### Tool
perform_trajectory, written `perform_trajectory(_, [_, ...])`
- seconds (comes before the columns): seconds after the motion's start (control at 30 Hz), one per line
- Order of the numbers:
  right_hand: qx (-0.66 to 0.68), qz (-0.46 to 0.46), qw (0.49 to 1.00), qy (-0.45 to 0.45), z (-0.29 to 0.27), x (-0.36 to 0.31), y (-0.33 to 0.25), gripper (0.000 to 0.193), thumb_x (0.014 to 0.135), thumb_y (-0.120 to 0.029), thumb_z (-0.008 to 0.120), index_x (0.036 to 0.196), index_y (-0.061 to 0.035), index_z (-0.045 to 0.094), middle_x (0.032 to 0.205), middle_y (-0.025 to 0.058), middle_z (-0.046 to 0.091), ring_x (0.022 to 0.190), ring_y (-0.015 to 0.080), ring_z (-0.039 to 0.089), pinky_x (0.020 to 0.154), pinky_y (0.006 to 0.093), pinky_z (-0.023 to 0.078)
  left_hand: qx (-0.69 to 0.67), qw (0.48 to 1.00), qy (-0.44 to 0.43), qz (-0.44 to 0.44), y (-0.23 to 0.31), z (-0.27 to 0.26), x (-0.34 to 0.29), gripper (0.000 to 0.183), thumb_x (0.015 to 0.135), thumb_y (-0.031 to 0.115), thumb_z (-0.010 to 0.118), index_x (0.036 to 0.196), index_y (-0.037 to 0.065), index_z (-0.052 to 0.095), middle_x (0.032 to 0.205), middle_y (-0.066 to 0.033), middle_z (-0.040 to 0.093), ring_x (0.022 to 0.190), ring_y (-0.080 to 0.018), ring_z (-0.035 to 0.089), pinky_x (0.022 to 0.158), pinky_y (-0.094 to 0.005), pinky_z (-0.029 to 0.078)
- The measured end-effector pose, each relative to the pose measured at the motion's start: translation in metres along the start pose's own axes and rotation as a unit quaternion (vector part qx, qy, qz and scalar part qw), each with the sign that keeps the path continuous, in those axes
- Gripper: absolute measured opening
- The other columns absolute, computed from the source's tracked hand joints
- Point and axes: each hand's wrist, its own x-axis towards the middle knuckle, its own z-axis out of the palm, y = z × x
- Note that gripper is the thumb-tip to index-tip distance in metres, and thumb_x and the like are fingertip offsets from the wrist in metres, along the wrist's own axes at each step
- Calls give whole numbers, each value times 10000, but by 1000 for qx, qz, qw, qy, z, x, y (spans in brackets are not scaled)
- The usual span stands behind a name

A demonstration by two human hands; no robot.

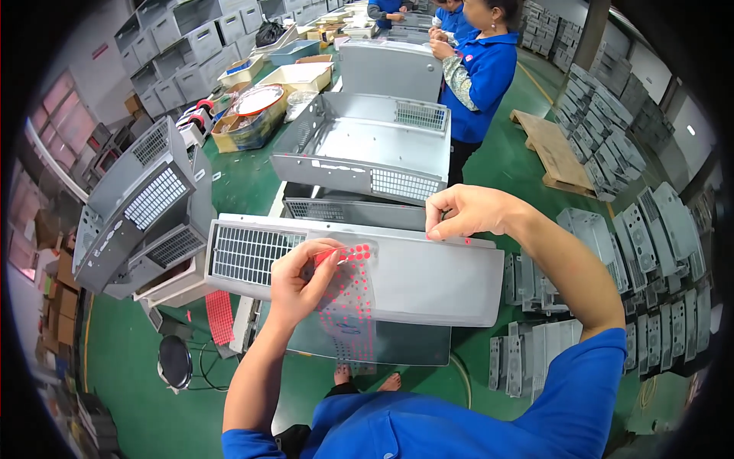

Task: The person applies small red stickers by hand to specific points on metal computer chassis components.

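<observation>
A grey metal casing panel (pixel 428 279) with a slotted vent grille (pixel 248 252) at its left lies across in front of me. My left hand (pixel 300 281) is over the grille's right end, thumb and finger pinched on a see-through sheet of red dot stickers (pixel 348 294). The sheet hangs down over the panel's face and past its near edge. At the panel's far edge, my right hand (pixel 466 213) is closed in a pinch, its fingertips touching or just above the metal. Whatever those fingertips hold is too small to make out. One red dot (pixel 468 241) shows on that edge, just right of them.
Open grey casings (pixel 367 153) stand beyond the panel, others (pixel 145 206) to the left. Stacked casings (pixel 535 352) fill the right side. A round stool (pixel 175 361) and red dotted sheet (pixel 219 317) are lower left. A co-worker in blue (pixel 489 76) stands far right of centre.
</observation>
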Motion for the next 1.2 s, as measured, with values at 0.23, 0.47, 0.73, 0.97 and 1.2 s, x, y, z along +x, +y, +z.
perform_trajectory(0.23, [11,-12,1000,10,2,-8,-4,125,722,-146,641,776,-42,597,782,23,583,656,93,510,544,231,409,-14,999,2,-35,5,0,0,79,794,-12,569,866,-39,587,835,-60,617,651,-35,532,527,-147,401])
perform_trajectory(0.47, [-5,-75,995,71,8,-13,-2,117,774,-95,582,847,-8,615,790,28,611,718,71,534,622,219,429,-43,997,-3,-59,2,0,3,84,799,-12,565,875,-40,588,837,-56,615,664,-36,537,549,-149,415])
perform_trajectory(0.73, [45,-82,976,195,12,5,16,173,734,-174,652,763,-4,629,706,31,604,675,78,522,623,230,410,1,999,-11,-41,-9,5,19,86,812,25,570,873,-32,591,727,-5,581,602,-17,468,523,-153,371])
perform_trajectory(0.97, [29,-31,976,213,1,0,9,158,773,-167,618,802,-12,615,715,-1,578,666,63,502,613,211,406,-11,998,-21,-62,-6,3,24,82,817,28,566,865,-33,590,739,-7,586,612,-18,477,546,-155,384])
perform_trajectory(1.2, [-22,-134,929,343,21,-27,21,112,807,-83,559,888,-10,586,809,30,572,740,75,509,693,218,413,-18,997,-41,-65,0,2,27,92,811,46,576,851,-36,589,734,-19,591,644,-37,511,575,-173,416])
